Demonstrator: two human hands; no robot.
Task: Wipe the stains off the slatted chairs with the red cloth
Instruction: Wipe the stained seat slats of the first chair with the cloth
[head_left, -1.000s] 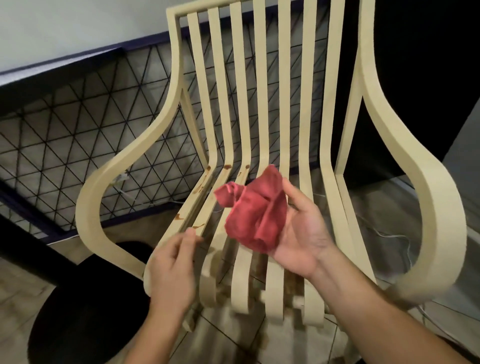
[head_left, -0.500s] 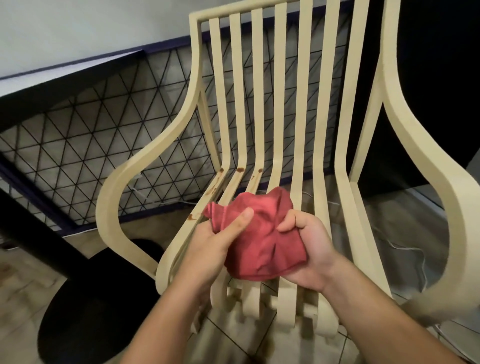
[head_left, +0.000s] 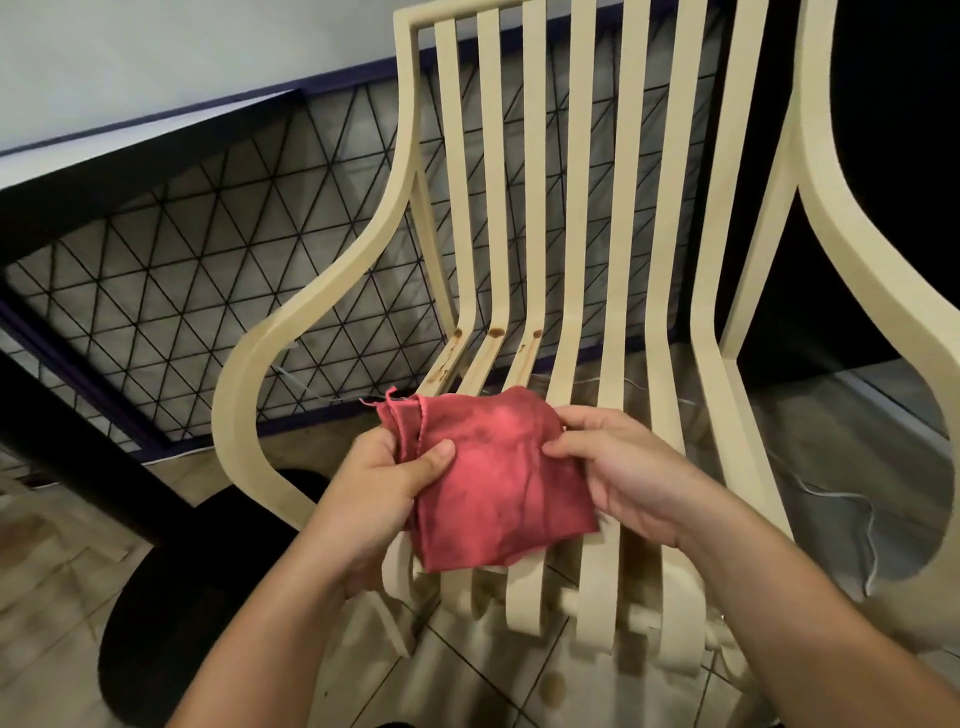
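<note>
Wire mesh behind the slatted chair; left hand and right hand pinch the red cloth by its edges, stains just beyond.

One wide-angle camera, worn on the person's head, looks forward and steeply down at close range onto a slatted chair. Both forearms enter from the bottom edge; the left hand and right hand meet at a red cloth near mid-frame. The backrest runs off the top edge, the chair's arm off the right.
</note>
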